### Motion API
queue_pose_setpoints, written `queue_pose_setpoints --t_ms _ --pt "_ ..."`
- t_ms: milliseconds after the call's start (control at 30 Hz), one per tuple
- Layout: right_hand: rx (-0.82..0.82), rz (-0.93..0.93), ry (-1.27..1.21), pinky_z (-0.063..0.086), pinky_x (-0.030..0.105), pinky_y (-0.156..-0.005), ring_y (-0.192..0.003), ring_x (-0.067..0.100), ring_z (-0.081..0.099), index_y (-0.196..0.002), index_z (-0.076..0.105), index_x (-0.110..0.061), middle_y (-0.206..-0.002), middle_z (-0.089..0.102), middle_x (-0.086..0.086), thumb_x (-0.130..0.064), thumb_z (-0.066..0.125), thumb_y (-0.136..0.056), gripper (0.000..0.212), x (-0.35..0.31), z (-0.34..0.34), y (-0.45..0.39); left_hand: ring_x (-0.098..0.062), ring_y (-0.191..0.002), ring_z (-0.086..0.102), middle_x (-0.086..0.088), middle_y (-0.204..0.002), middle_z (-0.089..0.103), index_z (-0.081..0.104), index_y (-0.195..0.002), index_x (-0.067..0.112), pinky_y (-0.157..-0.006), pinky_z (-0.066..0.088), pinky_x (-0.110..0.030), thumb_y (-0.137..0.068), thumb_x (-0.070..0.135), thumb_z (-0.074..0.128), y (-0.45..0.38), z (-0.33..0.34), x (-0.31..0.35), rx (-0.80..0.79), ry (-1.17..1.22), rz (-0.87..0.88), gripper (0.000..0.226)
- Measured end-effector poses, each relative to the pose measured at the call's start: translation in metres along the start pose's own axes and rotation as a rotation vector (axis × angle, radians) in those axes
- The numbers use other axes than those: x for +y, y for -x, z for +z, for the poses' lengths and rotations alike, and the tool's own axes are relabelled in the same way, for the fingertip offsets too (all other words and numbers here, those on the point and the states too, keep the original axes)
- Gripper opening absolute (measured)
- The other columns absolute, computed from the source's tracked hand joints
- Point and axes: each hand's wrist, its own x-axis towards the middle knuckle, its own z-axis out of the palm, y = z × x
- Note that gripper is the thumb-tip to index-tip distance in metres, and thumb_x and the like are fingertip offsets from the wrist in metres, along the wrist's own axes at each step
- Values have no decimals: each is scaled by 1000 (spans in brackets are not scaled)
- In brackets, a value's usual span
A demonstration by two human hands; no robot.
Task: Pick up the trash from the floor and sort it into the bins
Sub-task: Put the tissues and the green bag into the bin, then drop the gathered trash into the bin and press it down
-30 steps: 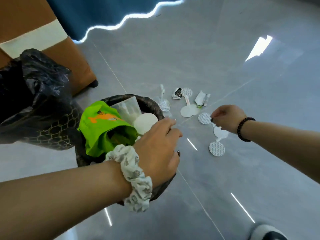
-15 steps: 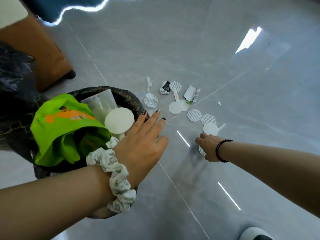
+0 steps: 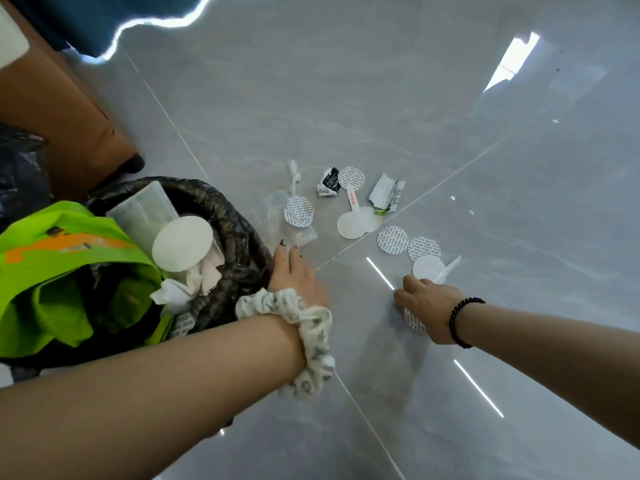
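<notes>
A bin lined with a black bag (image 3: 239, 230) stands at the left. It holds a green bag (image 3: 69, 258), a clear cup (image 3: 145, 209), a white round lid (image 3: 181, 242) and crumpled paper. My left hand (image 3: 298, 275), a scrunchie on its wrist, rests on the bin's right rim with its fingers fairly straight. On the grey floor my right hand (image 3: 427, 306) lies over a printed round seal (image 3: 412, 322), its fingers curled onto the seal. Several more seals (image 3: 392, 240), tabbed white lids (image 3: 351, 225) and crumpled wrappers (image 3: 328, 181) lie just beyond.
A brown piece of furniture (image 3: 69, 116) and a black plastic bag (image 3: 20, 168) stand behind the bin at the left. A clear plastic bag (image 3: 273, 216) lies on the floor beside the bin. Glossy grey tiles spread to the right and front.
My left hand opened over the bin and settled on its rim. My right hand dropped from the far seals to the nearest seal on the floor and stays on it.
</notes>
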Motion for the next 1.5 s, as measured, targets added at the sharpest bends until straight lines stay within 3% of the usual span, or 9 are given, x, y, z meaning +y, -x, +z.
queue_pose_setpoints --t_ms 100,300,400,467,633,867,1067,1300,1500 --pt "-14 -4 -25 45 31 -76 -111 22 45 -126 41 -19 -125 38 4 -15 64 -80 51 2 -7 -7 -33 -132 30 -14 -140 40 47 -131 12 -111 19 -43 -99 22 33 -52 18 8 35 357 -169 37" --pt "-148 -26 6 49 28 -83 -106 19 55 -116 58 -16 -118 50 2 -22 61 -85 31 10 -12 -14 -34 -144 9 -18 -156 5 25 -146 4 -116 10 -44 -97 19 42 -109 40 3 4 1005 -492 54" --pt "-202 -3 -232 41 18 -66 -86 13 55 -89 61 -21 -91 57 -6 -30 63 -85 9 20 -7 -6 -36 -143 12 -21 -155 8 40 -133 2 -117 13 -43 -92 18 50 -120 50 3 119 970 -542 45" --pt "-197 33 -486 35 15 -56 -66 7 48 -67 50 -26 -70 50 -12 -35 68 -82 25 28 -1 0 -38 -140 19 -23 -153 14 44 -126 1 -116 18 -44 -87 17 55 -121 49 -3 172 1002 -553 44" --pt "-155 229 -986 41 15 -46 -49 7 52 -69 55 -17 -59 54 -4 -26 74 -80 23 39 15 11 -40 -133 25 -20 -148 19 50 -121 16 -110 28 -48 -82 10 57 -132 55 -25 185 906 -407 40" --pt "-180 334 -832 45 20 -53 -60 13 54 -69 52 -18 -67 55 -3 -28 72 -80 25 29 33 7 -41 -143 -3 -16 -157 -5 19 -147 34 -117 8 -48 -86 22 59 -123 59 -18 -139 825 -257 74" --pt "-188 277 -659 38 21 -57 -75 15 52 -67 44 -24 -73 49 -8 -34 64 -85 29 12 31 10 -28 -141 17 -11 -152 23 28 -143 8 -115 10 -31 -90 21 49 -97 64 0 16 664 -246 59" --pt "-142 190 -955 46 17 -49 -56 8 58 -77 54 -14 -68 60 -1 -26 62 -88 18 -6 -6 23 -21 -115 53 -3 -115 62 63 -111 15 -93 46 -33 -88 18 46 -44 43 -2 297 614 -54 29" --pt "-8 117 -953 44 16 -47 -57 12 60 -76 55 -13 -65 62 1 -25 64 -87 18 -19 -45 44 -22 -102 61 2 -105 68 68 -107 30 -83 47 -29 -88 21 52 17 -6 -31 412 772 -82 26"
